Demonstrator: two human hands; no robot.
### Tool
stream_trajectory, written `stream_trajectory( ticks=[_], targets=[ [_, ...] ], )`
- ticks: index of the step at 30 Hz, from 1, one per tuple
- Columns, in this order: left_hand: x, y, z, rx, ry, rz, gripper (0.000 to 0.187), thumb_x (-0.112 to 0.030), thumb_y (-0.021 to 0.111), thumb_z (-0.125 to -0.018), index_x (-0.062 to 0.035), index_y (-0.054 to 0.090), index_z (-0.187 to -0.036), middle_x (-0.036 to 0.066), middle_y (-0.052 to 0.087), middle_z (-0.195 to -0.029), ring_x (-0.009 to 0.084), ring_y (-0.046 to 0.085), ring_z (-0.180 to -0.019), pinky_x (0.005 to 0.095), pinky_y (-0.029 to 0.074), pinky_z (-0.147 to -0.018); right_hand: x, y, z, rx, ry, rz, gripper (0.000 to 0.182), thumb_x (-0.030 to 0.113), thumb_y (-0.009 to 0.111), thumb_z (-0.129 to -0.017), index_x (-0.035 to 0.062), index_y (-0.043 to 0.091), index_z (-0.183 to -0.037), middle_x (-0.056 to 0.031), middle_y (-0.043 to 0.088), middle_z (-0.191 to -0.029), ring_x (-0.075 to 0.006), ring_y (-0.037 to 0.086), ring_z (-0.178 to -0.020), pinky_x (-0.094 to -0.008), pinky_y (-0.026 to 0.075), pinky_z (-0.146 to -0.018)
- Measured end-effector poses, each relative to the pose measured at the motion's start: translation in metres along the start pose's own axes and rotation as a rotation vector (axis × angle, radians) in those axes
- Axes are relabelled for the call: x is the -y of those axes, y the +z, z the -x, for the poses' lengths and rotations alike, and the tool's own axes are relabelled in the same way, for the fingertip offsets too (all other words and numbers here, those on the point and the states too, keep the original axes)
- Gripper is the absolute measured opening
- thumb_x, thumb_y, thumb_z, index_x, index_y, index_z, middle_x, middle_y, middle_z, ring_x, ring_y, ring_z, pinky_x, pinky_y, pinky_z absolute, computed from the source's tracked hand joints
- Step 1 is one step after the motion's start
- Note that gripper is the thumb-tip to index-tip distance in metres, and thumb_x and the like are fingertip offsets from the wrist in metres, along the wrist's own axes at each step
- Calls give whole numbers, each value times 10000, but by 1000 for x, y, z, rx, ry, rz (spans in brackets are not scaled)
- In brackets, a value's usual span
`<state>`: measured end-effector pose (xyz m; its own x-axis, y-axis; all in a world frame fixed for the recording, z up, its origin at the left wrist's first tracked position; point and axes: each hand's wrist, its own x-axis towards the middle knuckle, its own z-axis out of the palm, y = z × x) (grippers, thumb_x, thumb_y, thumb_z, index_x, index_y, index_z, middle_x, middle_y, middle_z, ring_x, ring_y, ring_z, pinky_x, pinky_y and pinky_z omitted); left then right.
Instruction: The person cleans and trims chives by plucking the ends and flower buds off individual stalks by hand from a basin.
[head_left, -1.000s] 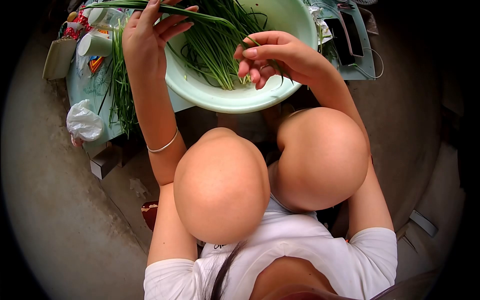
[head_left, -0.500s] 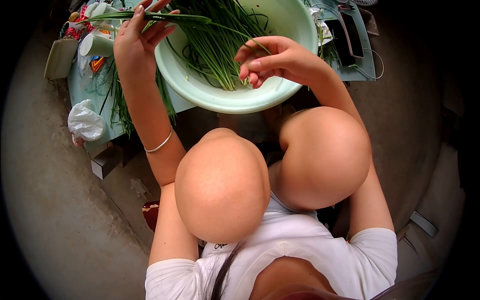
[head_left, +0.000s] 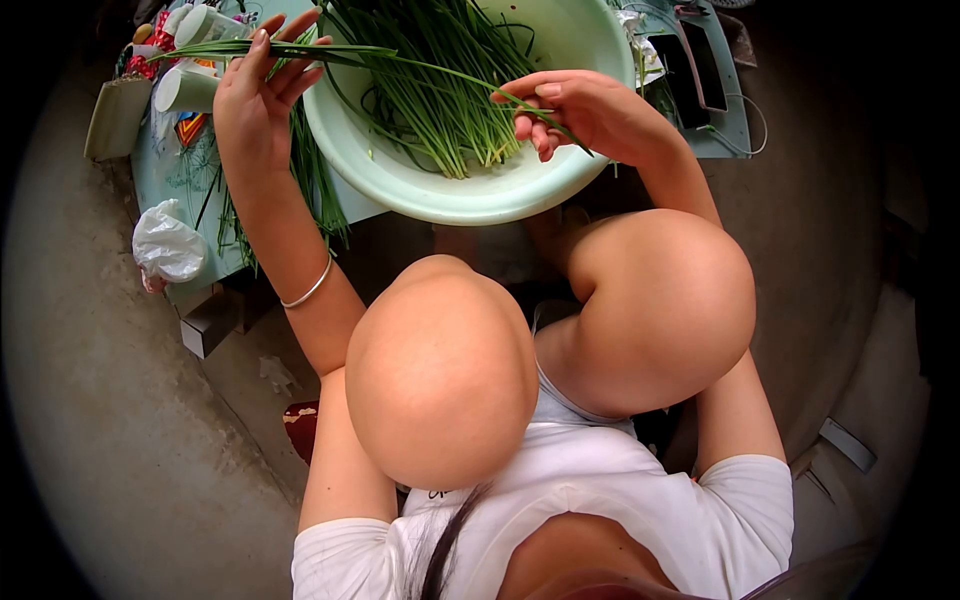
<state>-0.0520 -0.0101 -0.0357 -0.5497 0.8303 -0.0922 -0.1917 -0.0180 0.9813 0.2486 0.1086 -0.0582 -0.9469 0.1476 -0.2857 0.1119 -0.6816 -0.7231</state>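
My left hand (head_left: 258,105) is raised at the basin's left rim, with a few garlic chives (head_left: 355,50) pinched between thumb and fingers. One long blade stretches from that bunch across to my right hand (head_left: 610,118). There the thumb and fingers close on it, its tip poking out below them. Under the stretched blade, a pile of garlic chives (head_left: 450,95) lies in a pale green basin (head_left: 470,207), pale stem ends toward me. More loose chives (head_left: 318,195) lie on the table beside my left forearm.
The light green table (head_left: 160,185) carries white cups (head_left: 187,90), a crumpled plastic bag (head_left: 168,245) and colourful packets at left. At right are a dark phone-like device (head_left: 690,85) and a white cable (head_left: 758,115). My knees (head_left: 440,370) rise between my arms.
My right hand has moved right, drawing the single blade further out so that its tip now shows past the fingers. My left hand has shifted slightly left with its chives.
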Motion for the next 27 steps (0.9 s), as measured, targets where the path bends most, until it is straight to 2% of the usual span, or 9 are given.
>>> stream_trajectory(
  ticks=[6, 8, 11, 18, 27],
  targets=[
    [-3, 1, 2, 24, -2, 15, 309, -208, 440, -952, 2, 523, -1163, 178, 586, -1196, 237, 630, -1004, 265, 524, -775, 2, 5, 4, -97, -12, 166, 346, 110, 493, -920, -68, 506, -1216, -166, 654, -930, -170, 641, -773, -265, 528, -746],
    [-2, -1, 2, 23, 0, 16, 307, -207, 440, -952, 2, 523, -1162, 179, 587, -1195, 236, 630, -1003, 265, 524, -772, 5, 9, 4, -162, -9, 402, 331, 117, 535, -912, -50, 528, -1198, -153, 665, -921, -169, 655, -775, -264, 539, -749],
    [-1, -1, 2, 20, -2, 20, 306, -207, 441, -953, 1, 526, -1160, 178, 592, -1186, 236, 634, -994, 262, 529, -761, 3, 4, 2, -177, -61, 393, 295, 120, 533, -922, -27, 553, -1176, -132, 659, -918, -135, 638, -732, -255, 537, -678],
    [-2, -3, 3, 19, -5, 31, 294, -196, 449, -953, 1, 530, -1155, 178, 595, -1179, 234, 640, -978, 253, 539, -737, 3, 2, 0, -211, -51, 323, 286, 149, 487, -948, -32, 562, -1156, -161, 657, -944, -151, 647, -749, -268, 544, -686],
    [-1, -3, 3, 28, -4, 8, 293, -200, 461, -952, 6, 529, -1149, 180, 600, -1171, 234, 644, -972, 256, 541, -731, 1, 7, -3, -147, -43, 318, 312, 165, 433, -970, -40, 528, -1184, -182, 655, -955, -177, 655, -757, -275, 544, -688]
  ],
)
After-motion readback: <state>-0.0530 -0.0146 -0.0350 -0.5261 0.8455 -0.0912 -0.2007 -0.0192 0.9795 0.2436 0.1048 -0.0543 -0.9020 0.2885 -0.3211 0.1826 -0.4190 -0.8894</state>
